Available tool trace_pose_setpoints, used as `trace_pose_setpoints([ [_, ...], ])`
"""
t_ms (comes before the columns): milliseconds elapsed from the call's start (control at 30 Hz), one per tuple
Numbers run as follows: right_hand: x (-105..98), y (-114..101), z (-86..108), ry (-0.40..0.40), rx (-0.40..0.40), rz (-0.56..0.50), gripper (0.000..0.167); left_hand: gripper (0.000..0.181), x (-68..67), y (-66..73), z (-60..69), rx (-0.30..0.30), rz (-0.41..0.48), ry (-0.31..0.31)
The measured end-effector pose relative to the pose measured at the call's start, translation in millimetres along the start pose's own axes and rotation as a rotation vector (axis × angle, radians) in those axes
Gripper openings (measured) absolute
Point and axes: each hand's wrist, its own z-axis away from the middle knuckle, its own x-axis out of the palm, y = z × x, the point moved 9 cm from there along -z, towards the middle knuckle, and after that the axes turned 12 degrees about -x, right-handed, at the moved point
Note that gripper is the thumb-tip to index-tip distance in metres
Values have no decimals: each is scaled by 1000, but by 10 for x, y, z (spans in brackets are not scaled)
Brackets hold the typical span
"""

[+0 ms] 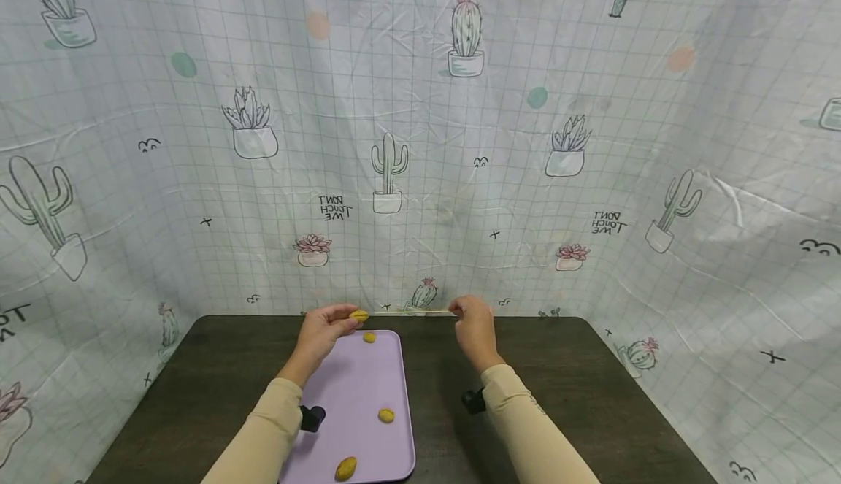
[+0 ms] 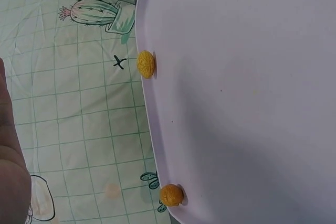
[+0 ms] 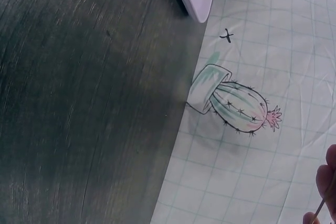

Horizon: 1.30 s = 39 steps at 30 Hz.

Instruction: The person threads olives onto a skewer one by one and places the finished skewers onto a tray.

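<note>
My left hand point(image 1: 320, 332) pinches a yellow, wrinkled, walnut-like piece point(image 1: 359, 316) above the far end of a lilac tray point(image 1: 348, 396). A thin, straight, pale-yellow strand point(image 1: 410, 312) runs from this piece across to my right hand point(image 1: 474, 327), whose fingertips pinch its other end. Whether the strand is a taut cord or a slim stick, I cannot tell. In the right wrist view, part of it point(image 3: 318, 211) shows between the fingers. Only an edge of the left hand point(image 2: 11, 166) enters the left wrist view; its fingertips are hidden there.
More yellow pieces lie on the tray: one at the far edge point(image 1: 369, 337), one near the right side point(image 1: 386, 415), one at the near end point(image 1: 346, 468). Beneath is a dark wooden table point(image 1: 558, 396). A cactus-print curtain point(image 1: 420, 141) hangs behind and on both sides.
</note>
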Motion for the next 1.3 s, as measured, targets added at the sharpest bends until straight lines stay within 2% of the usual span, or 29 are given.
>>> trace_pose_setpoints([
  [300,4,-75,4,-22,2,-9,31,24,35,-4,8,17,18,-16],
  [933,36,-114,-22,-62,8,32,33,24,75,-29,11,-35,32,-46],
  [1300,74,-142,-46,-81,-10,26,37,30,97,-39,12,-31,34,-71],
])
